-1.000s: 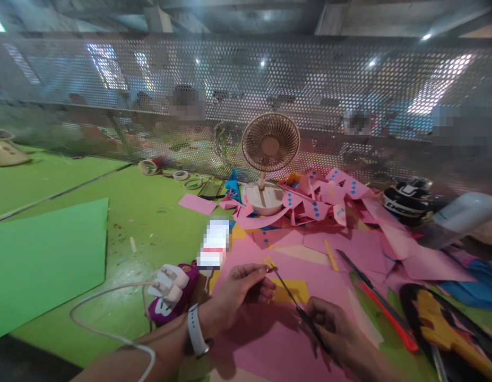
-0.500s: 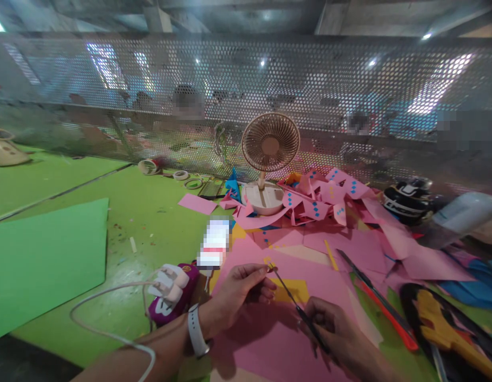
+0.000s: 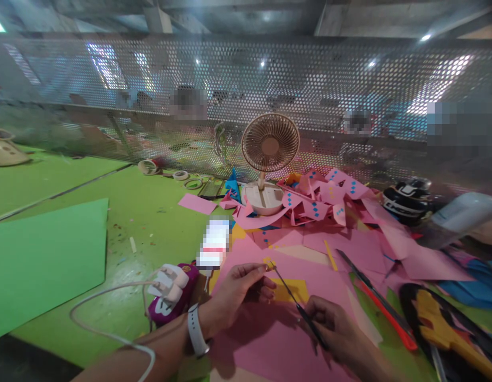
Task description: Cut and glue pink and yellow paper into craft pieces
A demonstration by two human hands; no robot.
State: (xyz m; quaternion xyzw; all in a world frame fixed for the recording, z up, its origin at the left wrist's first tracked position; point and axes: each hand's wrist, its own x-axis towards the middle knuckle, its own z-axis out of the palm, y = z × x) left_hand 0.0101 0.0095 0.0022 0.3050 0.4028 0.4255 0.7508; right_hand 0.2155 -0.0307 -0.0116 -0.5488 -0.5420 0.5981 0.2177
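Note:
My left hand (image 3: 238,294) pinches a tiny yellow paper piece (image 3: 268,262) between thumb and forefinger above a pink sheet (image 3: 269,334). A white watch sits on that wrist. My right hand (image 3: 335,331) is closed round the handle of a thin dark tool, tweezers or small scissors (image 3: 295,305), whose tip meets the yellow piece at my left fingertips. A yellow paper rectangle (image 3: 291,291) lies on the pink sheet between both hands.
A small beige desk fan (image 3: 269,159) stands behind a heap of pink paper cut-outs with blue diamonds (image 3: 329,199). A purple power strip with white plugs (image 3: 172,292) lies left. A green sheet (image 3: 42,260), tape rolls (image 3: 182,175), red-handled cutter (image 3: 385,313) and perforated metal screen (image 3: 246,95) surround.
Nearly nothing has moved; the tool's tip has edged slightly nearer my left fingertips and the yellow piece.

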